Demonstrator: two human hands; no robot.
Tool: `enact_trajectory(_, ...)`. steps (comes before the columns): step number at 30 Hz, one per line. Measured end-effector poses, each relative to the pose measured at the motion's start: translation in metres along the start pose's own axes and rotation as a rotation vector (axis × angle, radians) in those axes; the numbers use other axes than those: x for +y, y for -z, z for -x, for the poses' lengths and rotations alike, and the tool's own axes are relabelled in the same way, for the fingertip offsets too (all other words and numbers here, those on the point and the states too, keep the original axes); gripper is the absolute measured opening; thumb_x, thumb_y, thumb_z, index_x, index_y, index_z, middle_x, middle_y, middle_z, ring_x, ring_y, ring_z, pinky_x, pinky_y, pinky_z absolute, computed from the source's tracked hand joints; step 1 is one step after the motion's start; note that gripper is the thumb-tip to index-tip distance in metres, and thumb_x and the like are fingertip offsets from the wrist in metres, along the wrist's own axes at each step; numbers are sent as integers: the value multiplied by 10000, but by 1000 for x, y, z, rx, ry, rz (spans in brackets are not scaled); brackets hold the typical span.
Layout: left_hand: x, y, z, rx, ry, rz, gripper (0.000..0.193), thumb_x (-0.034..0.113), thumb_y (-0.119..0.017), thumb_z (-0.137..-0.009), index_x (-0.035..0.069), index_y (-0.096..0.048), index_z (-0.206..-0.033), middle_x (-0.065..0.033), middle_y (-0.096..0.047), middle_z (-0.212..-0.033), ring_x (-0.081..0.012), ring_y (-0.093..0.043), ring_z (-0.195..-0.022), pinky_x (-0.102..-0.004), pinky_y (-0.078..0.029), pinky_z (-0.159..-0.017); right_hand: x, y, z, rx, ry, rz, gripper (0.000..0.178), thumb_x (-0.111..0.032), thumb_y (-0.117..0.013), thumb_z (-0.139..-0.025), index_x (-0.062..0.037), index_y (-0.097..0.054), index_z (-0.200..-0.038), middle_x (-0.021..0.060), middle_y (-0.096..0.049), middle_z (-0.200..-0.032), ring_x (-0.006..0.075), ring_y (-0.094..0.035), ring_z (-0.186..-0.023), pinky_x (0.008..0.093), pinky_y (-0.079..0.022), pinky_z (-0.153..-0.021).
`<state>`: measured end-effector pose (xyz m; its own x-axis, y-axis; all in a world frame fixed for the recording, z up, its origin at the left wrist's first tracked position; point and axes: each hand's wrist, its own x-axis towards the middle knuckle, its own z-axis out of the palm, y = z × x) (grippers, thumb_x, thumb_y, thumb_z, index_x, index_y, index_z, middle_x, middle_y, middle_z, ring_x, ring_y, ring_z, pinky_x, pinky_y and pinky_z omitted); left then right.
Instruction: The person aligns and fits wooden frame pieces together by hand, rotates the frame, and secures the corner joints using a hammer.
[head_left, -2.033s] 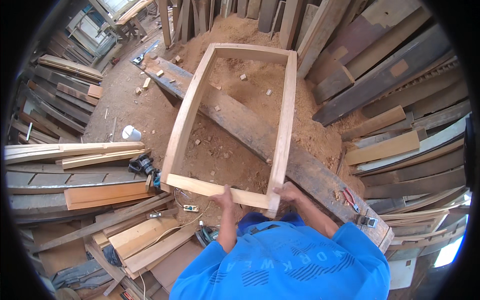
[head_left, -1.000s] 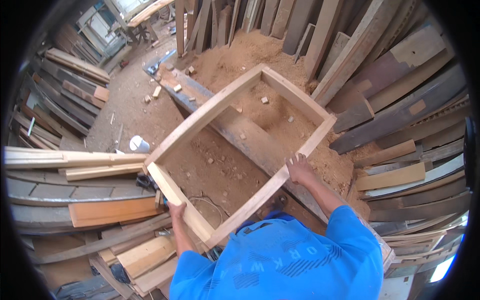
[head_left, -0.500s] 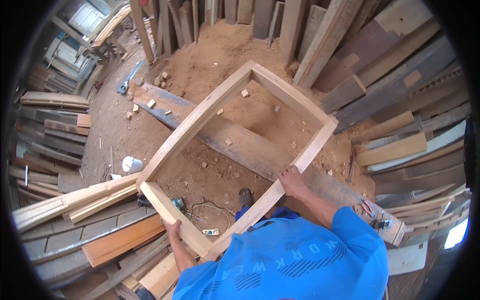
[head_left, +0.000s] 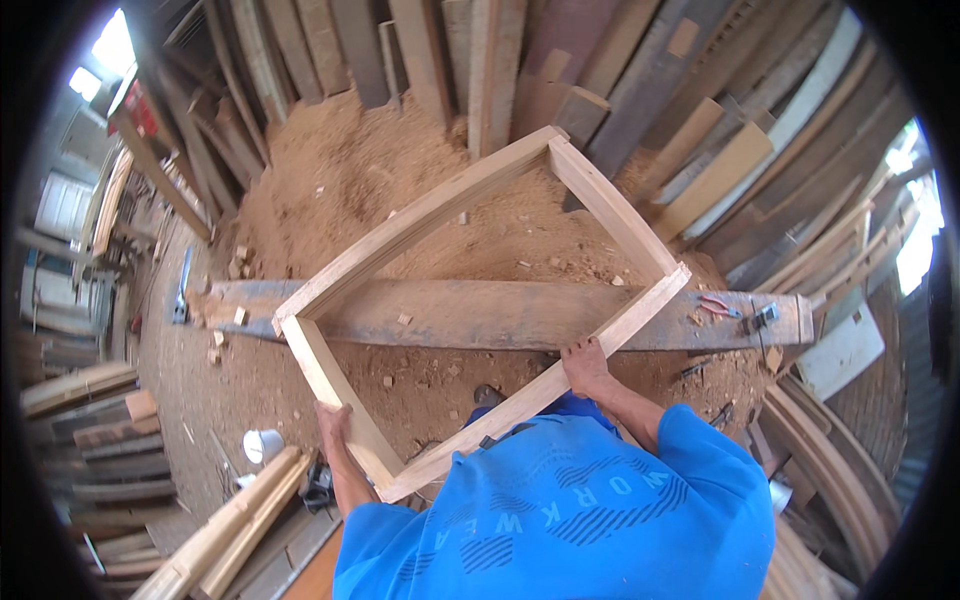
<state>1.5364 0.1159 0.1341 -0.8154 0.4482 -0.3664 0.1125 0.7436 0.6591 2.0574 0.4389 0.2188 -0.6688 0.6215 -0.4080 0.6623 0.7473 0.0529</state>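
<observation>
A pale rectangular wooden frame [head_left: 428, 215] is held up in front of me, tilted, with its far corner pointing away. My left hand [head_left: 334, 428] is closed round the short left rail, near its middle. On the near long rail, right of centre, my right hand [head_left: 585, 366] grips with its fingers over the top edge. Below the frame a long, worn plank bench [head_left: 470, 313] runs from left to right, seen partly through the frame's opening. Small wood offcuts [head_left: 405, 319] lie on it.
Boards [head_left: 425, 60] lean upright along the far side behind a sawdust heap [head_left: 340, 160]. Pliers [head_left: 717, 306] and a clamp [head_left: 762, 318] rest at the bench's right end; a handsaw [head_left: 183, 285] is at its left. A white bucket [head_left: 262, 445] and long timbers [head_left: 225, 530] lie at lower left.
My body and view have turned right, carrying the frame along, so the bench now lies straight across. Both hands keep their hold, and the timbers at left have slid lower in view.
</observation>
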Motion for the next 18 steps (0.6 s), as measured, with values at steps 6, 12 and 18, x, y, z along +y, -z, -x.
enact_trajectory(6,40,-6,-64,-45,-30,26,705,136,-772,-639,-52,-471,-1248,-204,-668,-1055,-337,-673,-921,-418,-528,-837,-8,-15,0,-74,-130,-94,473,-171,-759,-686,-46,-663,-1132,135,-678,-1117,287,-582,-1166,416,-404,-981)
enact_trajectory(12,62,-17,-74,-54,-67,-33,689,193,-797,-700,-51,-479,-1260,-247,-664,-1092,-358,-674,-975,-431,-527,-875,-12,-9,0,-70,-158,-52,419,-179,-714,-718,-60,-674,-1118,116,-679,-1098,269,-595,-1141,412,-401,-970)
enact_trajectory(18,78,-17,-56,181,23,-318,767,340,-831,-719,-15,-470,-1296,-249,-652,-1202,-426,-635,-1111,-482,-482,-979,-17,-20,14,116,-89,-157,394,-179,-707,-706,-53,-691,-1079,100,-675,-1060,265,-580,-1115,401,-400,-948)
